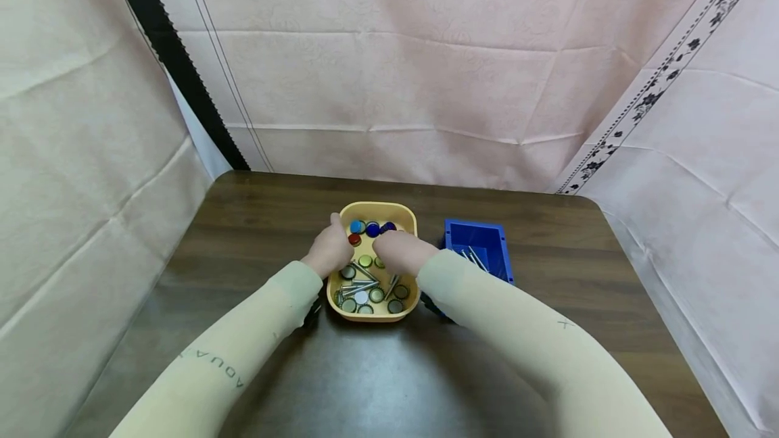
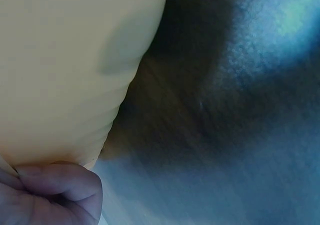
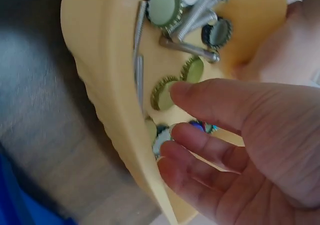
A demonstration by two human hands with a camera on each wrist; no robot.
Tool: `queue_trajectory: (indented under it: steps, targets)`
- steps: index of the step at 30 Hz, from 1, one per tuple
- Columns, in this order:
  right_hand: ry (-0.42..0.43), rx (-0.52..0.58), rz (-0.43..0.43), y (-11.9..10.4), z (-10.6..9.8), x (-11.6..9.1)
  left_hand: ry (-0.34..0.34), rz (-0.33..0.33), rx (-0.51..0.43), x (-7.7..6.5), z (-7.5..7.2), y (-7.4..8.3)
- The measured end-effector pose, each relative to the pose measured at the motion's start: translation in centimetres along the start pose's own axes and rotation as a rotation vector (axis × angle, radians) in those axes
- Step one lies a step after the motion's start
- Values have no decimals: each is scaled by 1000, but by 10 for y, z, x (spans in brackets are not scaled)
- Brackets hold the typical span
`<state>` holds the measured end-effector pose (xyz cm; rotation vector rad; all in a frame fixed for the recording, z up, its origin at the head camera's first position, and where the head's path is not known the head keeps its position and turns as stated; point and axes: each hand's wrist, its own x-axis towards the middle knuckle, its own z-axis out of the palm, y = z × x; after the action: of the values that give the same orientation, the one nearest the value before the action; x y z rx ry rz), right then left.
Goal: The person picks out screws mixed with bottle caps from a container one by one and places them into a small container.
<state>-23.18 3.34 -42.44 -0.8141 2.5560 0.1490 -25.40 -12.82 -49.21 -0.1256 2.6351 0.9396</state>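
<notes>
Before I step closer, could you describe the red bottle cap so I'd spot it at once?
On the brown table, find the yellow tray left of the blue bin. Toward the tray's far end, beside the left hand, lies the red cap. It is the only red one showing, with blue caps just beyond it.

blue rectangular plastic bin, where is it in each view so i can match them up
Head: the blue rectangular plastic bin is right of centre, partly behind the cream right sleeve.
Left wrist: not in it.
Right wrist: bottom left corner, cut off.
Shared landmark: pale yellow rounded tray, in all three.
</notes>
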Motion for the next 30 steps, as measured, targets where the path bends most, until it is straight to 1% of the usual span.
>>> queue_trajectory:
  steps: [2, 5, 9, 18, 24, 30]
  targets:
    - [-4, 12, 12, -3, 2, 2, 6, 5, 9, 0, 0, 0]
    - [-10, 49, 51, -5, 6, 3, 11, 11, 18, 1, 0, 0]
    - [-6, 66, 88, -6, 9, 4, 10, 14, 22, 1, 0, 0]
    - [-2, 99, 78, -8, 15, 5, -9, 5, 10, 1, 0, 0]
    - [8, 87, 74, -6, 17, 7, -9, 4, 11, 0, 0, 0]
    - [-4, 81, 77, -5, 16, 7, -9, -4, 15, 0, 0, 1]
